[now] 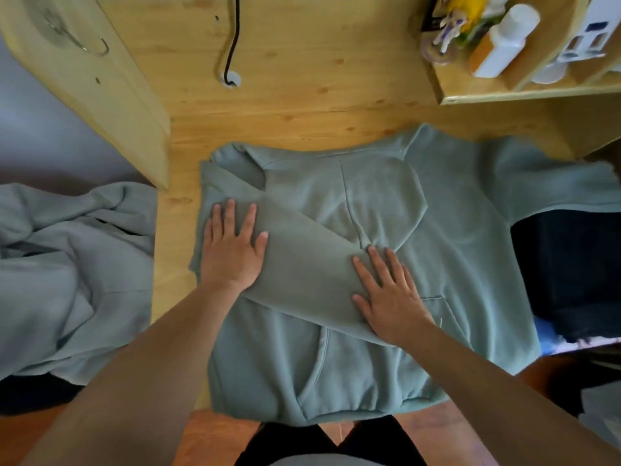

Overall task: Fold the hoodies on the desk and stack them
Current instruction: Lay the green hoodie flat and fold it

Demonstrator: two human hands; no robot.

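A pale green hoodie (437,247) lies spread flat across the wooden table (302,95) in the middle of the frame, hood at the top, front pocket toward the bottom edge. One sleeve (302,264) is folded diagonally across the chest, and both hands are on it. The left hand (232,250) lies flat with fingers spread, pressing the sleeve near the shoulder at centre left. The right hand (386,294) is flat too, fingers straight, pressing the cuff end near the centre. Neither hand grips anything. A second hoodie (74,270) of the same colour sits crumpled at the left edge of the frame, beside the table.
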